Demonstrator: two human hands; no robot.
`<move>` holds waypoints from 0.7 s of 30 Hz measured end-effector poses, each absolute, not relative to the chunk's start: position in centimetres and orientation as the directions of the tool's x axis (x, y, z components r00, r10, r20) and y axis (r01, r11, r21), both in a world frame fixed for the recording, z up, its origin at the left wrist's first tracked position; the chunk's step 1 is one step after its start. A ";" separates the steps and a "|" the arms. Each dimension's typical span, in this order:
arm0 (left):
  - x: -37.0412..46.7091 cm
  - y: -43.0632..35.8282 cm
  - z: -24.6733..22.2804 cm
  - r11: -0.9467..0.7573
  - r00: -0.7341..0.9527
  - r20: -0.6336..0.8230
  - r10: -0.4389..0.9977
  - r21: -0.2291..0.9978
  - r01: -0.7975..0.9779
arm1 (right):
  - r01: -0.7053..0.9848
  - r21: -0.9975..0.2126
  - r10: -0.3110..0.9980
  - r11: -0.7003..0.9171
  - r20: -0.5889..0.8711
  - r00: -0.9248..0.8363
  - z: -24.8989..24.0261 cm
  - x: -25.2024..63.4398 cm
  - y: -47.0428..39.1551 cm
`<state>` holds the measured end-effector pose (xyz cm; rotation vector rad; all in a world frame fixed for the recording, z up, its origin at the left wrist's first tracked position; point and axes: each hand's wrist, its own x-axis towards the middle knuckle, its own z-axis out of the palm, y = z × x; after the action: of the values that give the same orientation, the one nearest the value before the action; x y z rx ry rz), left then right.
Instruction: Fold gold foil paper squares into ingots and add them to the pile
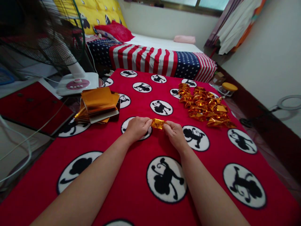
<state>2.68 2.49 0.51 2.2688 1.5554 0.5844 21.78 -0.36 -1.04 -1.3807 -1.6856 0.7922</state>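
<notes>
A small folded gold foil paper [158, 123] is stretched level between my two hands, just above the red cloth. My left hand [139, 128] pinches its left end, and my right hand [173, 131] pinches the right end. The fingertips hide both ends of the piece. To the left lies a loose stack of flat gold foil sheets [100, 102], some with their pale backs showing. Over on the right, several folded gold foil pieces [202, 103] sit in a heap of rough rows.
The red cloth [131, 194] with monkey circles covers the surface under my hands. A fan [77, 80] stands at the left beside a dark red panel [30, 100]. Beyond the far edge is a bed [145, 59] with a striped cover. A yellow-topped stool [229, 87] stands right.
</notes>
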 end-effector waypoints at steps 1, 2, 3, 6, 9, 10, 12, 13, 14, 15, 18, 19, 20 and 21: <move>2.7 2.5 0.5 -0.353 0.322 0.148 0.935 0.484 0.801 | 0.466 -0.861 0.979 0.205 0.188 -0.083 -1.1 21.8 -0.3; 2.7 2.5 0.5 -0.354 0.324 0.149 0.934 0.484 0.800 | 0.455 -0.867 0.979 0.202 0.186 -0.082 -1.2 21.8 -0.3; 2.7 2.5 0.5 -0.355 0.324 0.150 0.934 0.488 0.797 | 0.445 -0.873 0.980 0.200 0.185 -0.079 -1.2 21.8 -0.3; 2.7 2.5 0.4 -0.354 0.318 0.160 0.934 0.524 0.775 | 0.420 -0.886 0.980 0.198 0.191 -0.059 -1.3 21.8 -0.2; 2.7 2.4 0.5 -0.336 0.292 0.170 0.941 0.568 0.751 | 0.392 -0.896 0.974 0.210 0.225 -0.007 -1.3 21.7 -0.1; 2.7 2.4 0.6 -0.326 0.281 0.169 0.945 0.581 0.746 | 0.374 -0.901 0.970 0.218 0.241 0.015 -1.3 21.7 0.0; 2.8 2.3 0.7 -0.306 0.262 0.162 0.951 0.601 0.739 | 0.331 -0.915 0.963 0.231 0.264 0.056 -1.2 21.6 0.0; 2.8 2.3 0.8 -0.299 0.257 0.158 0.953 0.606 0.737 | 0.310 -0.922 0.961 0.232 0.266 0.072 -1.1 21.5 0.0; 2.8 2.3 0.8 -0.294 0.254 0.154 0.955 0.610 0.736 | 0.290 -0.929 0.961 0.228 0.262 0.085 -1.1 21.5 0.0; 2.8 2.3 0.8 -0.291 0.252 0.151 0.956 0.611 0.736 | 0.272 -0.937 0.963 0.219 0.253 0.094 -1.1 21.5 -0.1; 2.8 2.3 0.8 -0.288 0.249 0.149 0.957 0.606 0.742 | 0.218 -0.961 0.976 0.168 0.194 0.101 -1.0 21.4 -0.3; 2.8 2.3 0.7 -0.288 0.248 0.150 0.957 0.603 0.744 | 0.201 -0.968 0.979 0.152 0.175 0.101 -1.0 21.4 -0.3; 2.8 2.4 0.6 -0.289 0.248 0.152 0.957 0.600 0.746 | 0.188 -0.972 0.981 0.141 0.163 0.104 -1.0 21.3 -0.4; 2.8 2.4 0.6 -0.290 0.248 0.154 0.956 0.597 0.748 | 0.179 -0.975 0.982 0.135 0.156 0.108 -1.0 21.3 -0.4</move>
<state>2.76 2.41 0.57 2.1240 1.5569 0.7027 21.31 -0.40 -0.96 -1.2764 -1.3066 0.9250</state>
